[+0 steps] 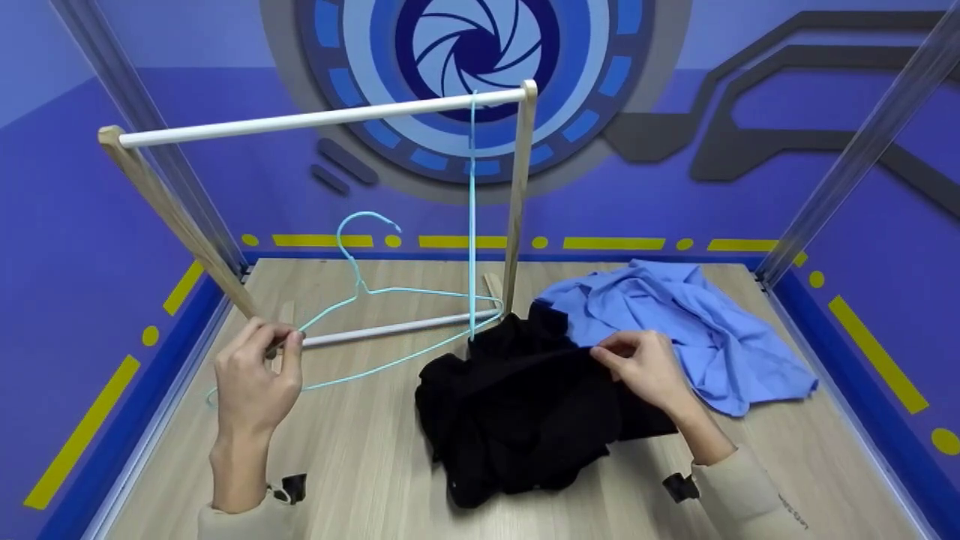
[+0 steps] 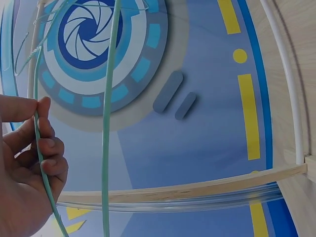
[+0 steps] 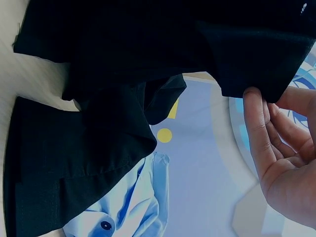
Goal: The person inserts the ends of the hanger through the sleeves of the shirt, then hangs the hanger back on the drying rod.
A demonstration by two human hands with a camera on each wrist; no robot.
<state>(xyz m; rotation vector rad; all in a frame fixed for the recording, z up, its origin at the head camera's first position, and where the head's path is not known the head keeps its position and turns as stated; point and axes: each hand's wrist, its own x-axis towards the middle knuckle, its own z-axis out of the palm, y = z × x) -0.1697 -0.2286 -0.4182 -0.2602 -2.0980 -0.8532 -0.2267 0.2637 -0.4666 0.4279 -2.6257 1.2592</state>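
Crumpled blue cloth [image 1: 694,322] lies behind the black garment [image 1: 529,420].

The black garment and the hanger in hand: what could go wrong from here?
The right hand pinches the black garment only near an edge, so it might slip. The hanger, held in the left hand, crosses the lower white bar in the head view and could snag there. The garment is bunched up, so fitting it may be awkward.
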